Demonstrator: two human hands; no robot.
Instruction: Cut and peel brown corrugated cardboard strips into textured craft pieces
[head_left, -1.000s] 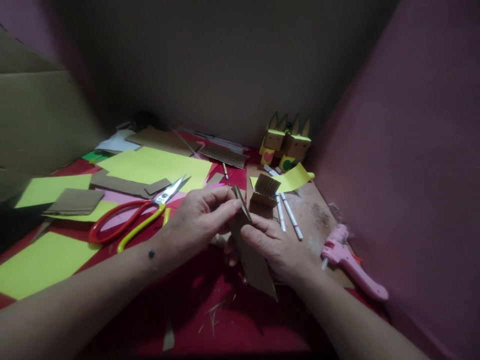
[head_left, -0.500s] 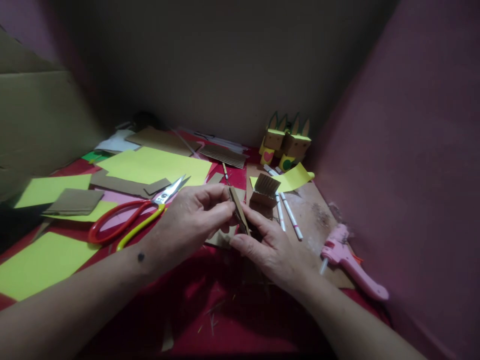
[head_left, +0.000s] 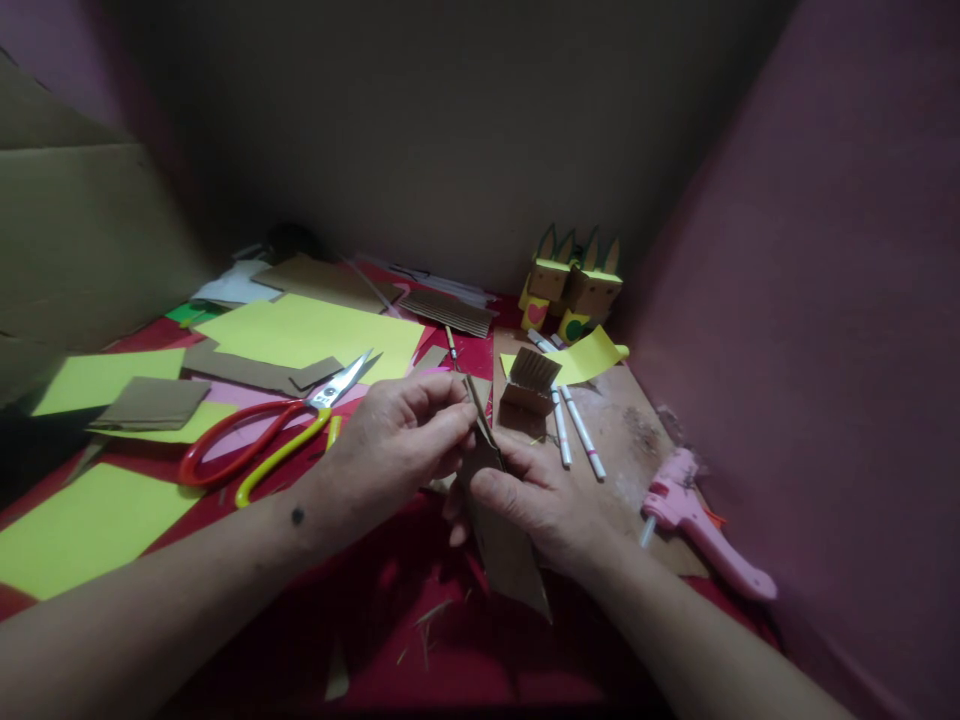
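Observation:
Between both hands is a folded cardboard strip [head_left: 506, 550], its broad face hanging down toward the front edge. My left hand [head_left: 409, 425] pinches its upper end with thumb and fingers. My right hand [head_left: 536, 495] grips it lower on the right side, thumb over the face and fingertips showing beneath it. Just beyond my right hand sits a small bent piece of corrugated cardboard [head_left: 530, 385]. Scissors with red and yellow handles [head_left: 244, 430] lie open beside my left wrist.
Yellow sheets [head_left: 315, 330] and cardboard scraps [head_left: 154, 403] spread over the left side of the red table [head_left: 390, 620]. On the right, a board [head_left: 630, 410] carries white markers [head_left: 583, 435] and a pink glue gun [head_left: 697, 525]. Small cardboard figures [head_left: 574, 290] stand behind.
The cardboard strip has turned, so its broad face now shows below my hands. My right hand has shifted slightly, and the bent corrugated piece is less covered.

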